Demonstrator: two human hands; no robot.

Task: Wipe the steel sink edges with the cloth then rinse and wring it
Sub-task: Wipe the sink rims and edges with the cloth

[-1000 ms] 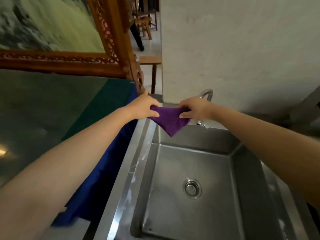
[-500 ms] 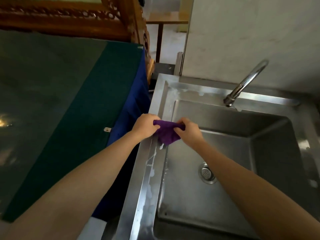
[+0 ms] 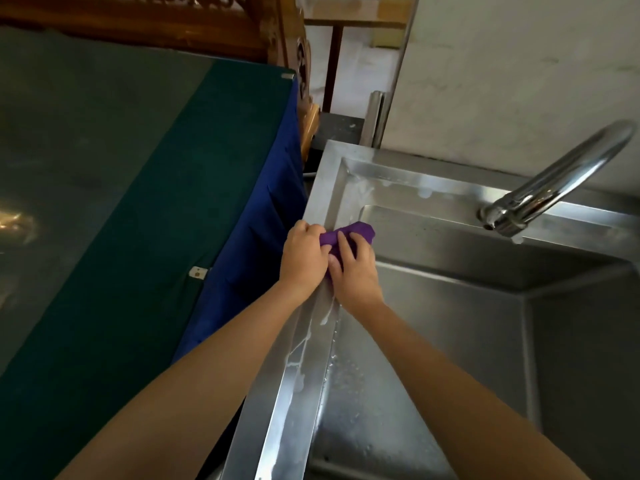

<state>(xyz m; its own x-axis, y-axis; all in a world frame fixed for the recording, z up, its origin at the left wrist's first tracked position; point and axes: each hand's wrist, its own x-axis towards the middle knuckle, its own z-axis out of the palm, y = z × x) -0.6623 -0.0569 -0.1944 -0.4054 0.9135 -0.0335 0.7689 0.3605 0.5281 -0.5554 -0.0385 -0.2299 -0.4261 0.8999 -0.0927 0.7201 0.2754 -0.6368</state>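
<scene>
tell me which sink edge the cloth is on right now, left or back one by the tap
The left edge, beside the blue drape. Both hands, left and right, press the purple cloth there; the back edge by the tap has only white streaks.

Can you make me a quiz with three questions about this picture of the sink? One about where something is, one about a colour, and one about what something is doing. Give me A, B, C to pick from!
1. Where is the cloth?
A. On the left edge of the sink
B. Over the drain
C. Hanging on the tap

2. What colour is the cloth?
A. Yellow
B. Purple
C. White

3. What is the tap doing?
A. Pouring a strong stream
B. Spraying sideways
C. No stream is running from it

Answers:
1. A, because the left hand and right hand press the cloth on the left edge of the sink.
2. B, because purple shows between the fingers.
3. C, because no stream falls from the spout.
</scene>
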